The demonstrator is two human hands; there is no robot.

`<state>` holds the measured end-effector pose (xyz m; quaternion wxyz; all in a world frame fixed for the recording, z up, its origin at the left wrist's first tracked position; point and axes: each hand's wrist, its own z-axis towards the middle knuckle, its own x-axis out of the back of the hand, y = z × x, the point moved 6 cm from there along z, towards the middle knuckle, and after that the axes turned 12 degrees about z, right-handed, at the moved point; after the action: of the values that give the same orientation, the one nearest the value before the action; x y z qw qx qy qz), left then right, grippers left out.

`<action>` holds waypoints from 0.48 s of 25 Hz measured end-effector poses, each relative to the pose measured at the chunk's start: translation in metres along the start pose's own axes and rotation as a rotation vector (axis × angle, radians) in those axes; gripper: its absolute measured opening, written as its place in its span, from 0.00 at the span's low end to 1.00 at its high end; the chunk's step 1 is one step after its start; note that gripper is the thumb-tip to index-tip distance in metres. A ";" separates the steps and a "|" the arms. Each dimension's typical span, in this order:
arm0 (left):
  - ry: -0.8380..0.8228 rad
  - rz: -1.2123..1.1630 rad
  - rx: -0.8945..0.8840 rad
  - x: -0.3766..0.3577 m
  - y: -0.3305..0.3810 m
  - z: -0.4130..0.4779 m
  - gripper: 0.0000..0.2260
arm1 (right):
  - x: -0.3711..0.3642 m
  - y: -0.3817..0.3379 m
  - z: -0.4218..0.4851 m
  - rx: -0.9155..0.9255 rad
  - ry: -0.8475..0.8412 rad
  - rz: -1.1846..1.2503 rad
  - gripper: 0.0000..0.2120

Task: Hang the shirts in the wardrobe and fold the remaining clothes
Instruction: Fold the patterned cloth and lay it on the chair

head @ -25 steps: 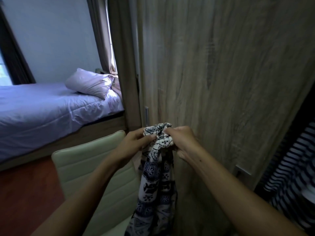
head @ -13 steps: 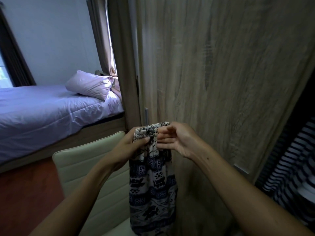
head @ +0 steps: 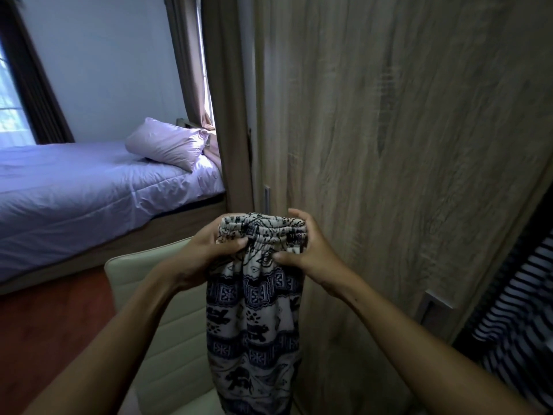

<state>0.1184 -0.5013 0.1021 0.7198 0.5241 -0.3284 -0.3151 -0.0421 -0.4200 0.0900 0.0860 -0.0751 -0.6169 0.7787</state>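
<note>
A pair of white trousers with a dark blue print hangs straight down in front of me, its elastic waistband on top. My left hand grips the waistband's left end. The right end is held by my right hand, fingers over the top and thumb in front. The wooden wardrobe door stands just behind the garment. At the far right, inside the wardrobe, a black-and-white striped shirt hangs partly in view.
A cream padded chair stands below my left arm. Beyond it is a bed with a lilac sheet and a pillow. Red-brown floor lies at lower left. A recessed metal handle sits on the door's edge.
My hands have moved apart along the waistband, spreading the bunched trousers out to their full width. The garment now hangs flatter and lower.
</note>
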 end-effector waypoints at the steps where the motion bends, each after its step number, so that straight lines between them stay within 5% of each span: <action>1: 0.014 0.132 -0.008 0.007 0.000 -0.001 0.22 | 0.003 -0.001 0.002 0.009 0.041 -0.021 0.34; 5: 0.063 0.559 0.017 0.030 -0.012 -0.012 0.17 | -0.007 0.007 0.007 -0.036 -0.026 -0.083 0.22; 12: 0.051 0.698 0.112 0.055 -0.060 -0.032 0.16 | -0.034 0.060 0.017 -0.144 -0.136 -0.123 0.19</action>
<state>0.1695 -0.5428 0.0450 0.7623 0.4266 -0.4865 -0.0186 -0.0153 -0.4571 0.0358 0.0859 0.0099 -0.6792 0.7288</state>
